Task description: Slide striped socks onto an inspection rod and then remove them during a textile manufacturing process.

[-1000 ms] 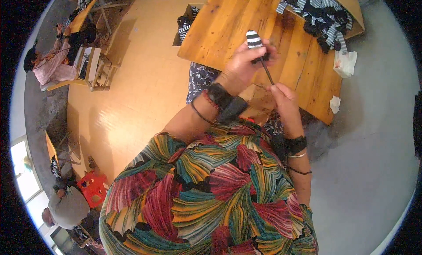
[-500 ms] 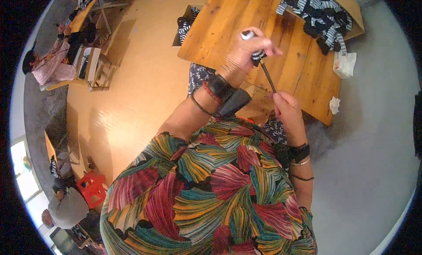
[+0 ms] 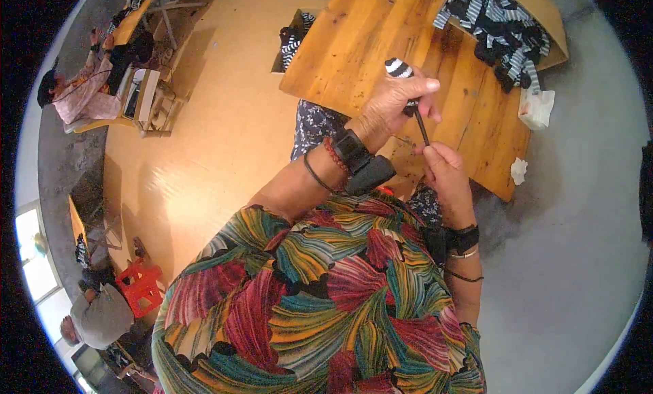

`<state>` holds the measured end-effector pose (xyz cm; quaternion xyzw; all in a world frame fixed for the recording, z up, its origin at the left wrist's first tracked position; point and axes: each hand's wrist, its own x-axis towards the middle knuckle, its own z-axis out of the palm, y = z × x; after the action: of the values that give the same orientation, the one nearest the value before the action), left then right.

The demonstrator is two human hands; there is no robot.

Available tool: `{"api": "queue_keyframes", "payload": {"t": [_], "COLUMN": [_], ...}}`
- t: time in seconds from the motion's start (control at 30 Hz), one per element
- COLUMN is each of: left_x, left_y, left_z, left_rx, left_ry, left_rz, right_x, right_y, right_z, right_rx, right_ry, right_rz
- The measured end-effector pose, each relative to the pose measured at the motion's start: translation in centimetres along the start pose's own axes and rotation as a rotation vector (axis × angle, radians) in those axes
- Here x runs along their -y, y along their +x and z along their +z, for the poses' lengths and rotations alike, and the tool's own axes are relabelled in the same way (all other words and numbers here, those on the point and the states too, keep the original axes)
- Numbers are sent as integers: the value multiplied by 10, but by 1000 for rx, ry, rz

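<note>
My left hand [image 3: 400,103] is closed round a small black-and-white striped knit tube [image 3: 399,68]. The tube's rounded end sticks up above my fingers. Out of the lower side of that hand comes a thin dark rod [image 3: 422,127], its upper part hidden by the knit and my fingers. My right hand [image 3: 445,168] pinches the rod's lower end, close below the left. Both hands are held over the near part of the wooden table [image 3: 367,33].
At the table's far right, a cardboard box [image 3: 544,20] spills striped knit pieces [image 3: 500,33]. Beside it are a white tissue pack [image 3: 537,110] and crumpled paper [image 3: 519,171]. Another box of knits [image 3: 292,44] sits left of the table. Two people work farther left, near a red stool [image 3: 139,286].
My left hand has come down along the rod, closer to my right hand, so less rod shows. More of the striped knit tube now stands above my fingers. My right hand has barely moved.
</note>
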<state>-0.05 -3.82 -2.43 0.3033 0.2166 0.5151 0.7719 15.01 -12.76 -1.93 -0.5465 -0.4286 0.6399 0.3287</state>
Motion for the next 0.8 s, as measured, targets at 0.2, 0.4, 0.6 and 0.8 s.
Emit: {"api": "queue_keyframes", "payload": {"t": [0.2, 0.4, 0.6, 0.8], "left_x": [-3, 0, -33, -46], "left_y": [-10, -3, -5, 3], "left_z": [13, 7, 17, 3], "left_rx": [0, -13, -48, -19], "left_ry": [-12, 10, -114, -83], "left_rz": [-135, -60, 167, 189], "right_x": [5, 18, 30, 26], "right_y": [4, 3, 4, 9], "right_z": [-9, 18, 22, 14], "right_rx": [-110, -30, 79, 10], "right_ry": [-459, -17, 173, -111], "right_rz": [-330, -60, -62, -132]}}
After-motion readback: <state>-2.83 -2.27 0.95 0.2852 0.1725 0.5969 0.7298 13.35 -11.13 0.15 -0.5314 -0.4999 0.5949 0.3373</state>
